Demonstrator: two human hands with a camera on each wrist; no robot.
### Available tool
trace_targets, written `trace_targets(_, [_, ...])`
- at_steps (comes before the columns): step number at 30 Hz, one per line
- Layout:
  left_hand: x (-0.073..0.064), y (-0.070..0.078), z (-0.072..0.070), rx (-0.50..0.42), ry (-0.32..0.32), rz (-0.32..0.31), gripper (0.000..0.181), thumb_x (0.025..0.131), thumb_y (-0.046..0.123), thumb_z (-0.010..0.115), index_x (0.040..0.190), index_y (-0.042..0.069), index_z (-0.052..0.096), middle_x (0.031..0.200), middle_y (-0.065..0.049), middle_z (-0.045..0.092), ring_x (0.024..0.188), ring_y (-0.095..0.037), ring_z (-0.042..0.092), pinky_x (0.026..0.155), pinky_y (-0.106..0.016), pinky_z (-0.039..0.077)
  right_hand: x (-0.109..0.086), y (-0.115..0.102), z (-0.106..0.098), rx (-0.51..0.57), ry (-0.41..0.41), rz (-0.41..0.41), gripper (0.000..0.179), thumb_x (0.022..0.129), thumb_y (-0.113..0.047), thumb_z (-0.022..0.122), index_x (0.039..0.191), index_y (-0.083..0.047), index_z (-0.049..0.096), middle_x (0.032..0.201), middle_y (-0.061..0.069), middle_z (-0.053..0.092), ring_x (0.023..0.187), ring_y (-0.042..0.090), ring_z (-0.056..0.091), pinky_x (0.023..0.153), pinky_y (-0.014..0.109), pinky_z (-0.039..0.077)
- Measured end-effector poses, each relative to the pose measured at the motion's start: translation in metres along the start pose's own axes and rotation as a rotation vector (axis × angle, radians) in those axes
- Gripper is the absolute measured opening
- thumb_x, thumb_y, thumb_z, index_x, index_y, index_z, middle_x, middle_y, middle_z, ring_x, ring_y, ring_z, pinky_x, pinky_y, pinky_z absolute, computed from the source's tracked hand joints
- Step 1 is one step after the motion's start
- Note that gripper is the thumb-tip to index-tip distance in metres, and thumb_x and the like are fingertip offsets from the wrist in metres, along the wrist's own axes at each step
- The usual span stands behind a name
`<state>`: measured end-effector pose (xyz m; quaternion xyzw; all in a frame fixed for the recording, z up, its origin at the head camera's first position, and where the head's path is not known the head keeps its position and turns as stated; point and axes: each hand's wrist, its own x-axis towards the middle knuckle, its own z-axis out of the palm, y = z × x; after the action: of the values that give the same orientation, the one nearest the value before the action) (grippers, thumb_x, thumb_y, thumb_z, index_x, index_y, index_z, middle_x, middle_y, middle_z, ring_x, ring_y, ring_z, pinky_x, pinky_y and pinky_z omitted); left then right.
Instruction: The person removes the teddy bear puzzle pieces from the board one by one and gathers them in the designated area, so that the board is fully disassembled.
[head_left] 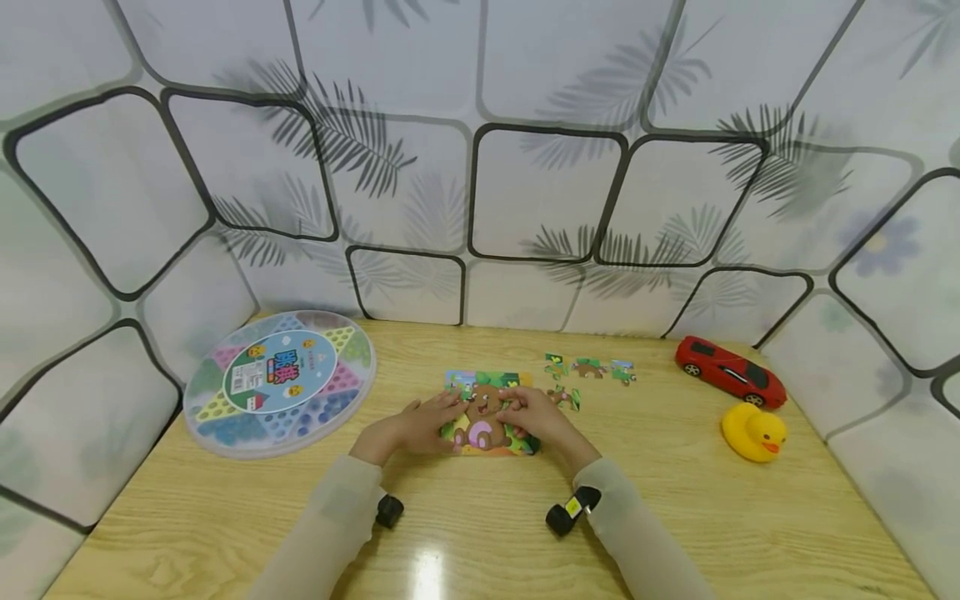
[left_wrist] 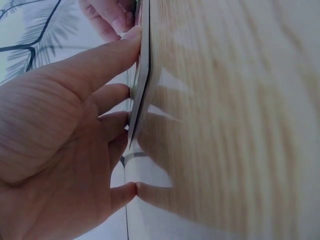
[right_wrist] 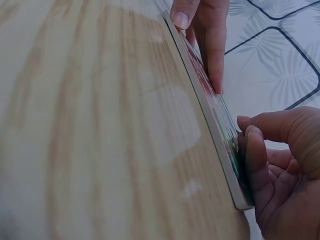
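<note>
A jigsaw puzzle (head_left: 483, 433) with a brown bear picture lies flat on the wooden table between both hands. In the left wrist view its thin board is seen edge-on. My left hand (head_left: 427, 423) rests on the puzzle's left side, thumb at the near edge and fingers spread over the top. On the right part of the board, my right hand (head_left: 542, 417) has its thumb and index finger brought together. They pinch a small puzzle piece (right_wrist: 242, 143), mostly hidden by the fingers, and the other fingers curl under.
Loose puzzle pieces (head_left: 589, 368) lie behind and right of the board, one group partly behind the right hand. A round Chinese checkers set (head_left: 352, 379) is at the left. Farther right are a red toy car (head_left: 731, 372) and a yellow rubber duck (head_left: 752, 432). A patterned curtain (head_left: 540, 192) backs the table.
</note>
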<state>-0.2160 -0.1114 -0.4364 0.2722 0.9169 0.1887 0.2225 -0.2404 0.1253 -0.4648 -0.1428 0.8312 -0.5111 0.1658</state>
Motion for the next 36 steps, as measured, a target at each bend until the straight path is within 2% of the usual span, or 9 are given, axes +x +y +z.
trace_targets(7, [0.000, 0.001, 0.000, -0.006, -0.008, -0.009, 0.076, 0.091, 0.039, 0.062, 0.151, 0.013, 0.023, 0.159, -0.010, 0.006, 0.145, -0.027, 0.005, 0.111, -0.059, 0.006, -0.004, -0.003, 0.000, 0.061, 0.011, 0.026, 0.038, 0.092, -0.008, 0.061, 0.127, 0.007, 0.052, 0.075, 0.005, 0.060, 0.051, 0.007, 0.053, 0.051, 0.022, 0.047])
trace_targets(12, [0.001, 0.002, 0.000, -0.003, -0.010, -0.019, 0.076, 0.091, 0.038, 0.062, 0.152, 0.015, 0.023, 0.159, -0.008, 0.006, 0.145, -0.026, 0.005, 0.111, -0.059, 0.006, -0.003, -0.001, 0.000, 0.179, 0.038, 0.069, 0.031, 0.094, -0.007, 0.057, 0.123, 0.005, 0.051, 0.076, 0.004, 0.055, 0.056, 0.007, 0.055, 0.052, 0.019, 0.048])
trace_targets(18, [0.000, 0.002, 0.000, 0.008, -0.003, -0.027, 0.075, 0.090, 0.038, 0.063, 0.151, 0.015, 0.025, 0.159, -0.008, 0.009, 0.145, -0.026, 0.006, 0.111, -0.059, 0.008, -0.004, -0.003, -0.001, 0.270, 0.054, 0.068, 0.028, 0.095, -0.005, 0.056, 0.119, 0.007, 0.051, 0.080, 0.005, 0.059, 0.060, 0.007, 0.060, 0.055, 0.018, 0.050])
trace_targets(28, [-0.001, 0.003, -0.002, 0.009, -0.001, -0.018, 0.074, 0.091, 0.037, 0.062, 0.151, 0.014, 0.026, 0.158, -0.008, 0.009, 0.145, -0.027, 0.007, 0.111, -0.059, 0.008, 0.001, -0.004, 0.008, 0.310, 0.217, 0.135, 0.016, 0.092, -0.001, 0.057, 0.107, 0.004, 0.058, 0.078, 0.005, 0.066, 0.055, 0.008, 0.059, 0.050, 0.017, 0.048])
trace_targets(36, [-0.002, 0.002, -0.001, 0.012, 0.003, -0.014, 0.075, 0.090, 0.039, 0.062, 0.150, 0.012, 0.027, 0.158, -0.010, 0.011, 0.145, -0.028, 0.008, 0.111, -0.058, 0.008, 0.005, -0.003, 0.011, 0.363, 0.283, 0.193, 0.008, 0.092, 0.001, 0.058, 0.099, 0.003, 0.059, 0.073, 0.004, 0.065, 0.053, 0.008, 0.058, 0.048, 0.016, 0.046])
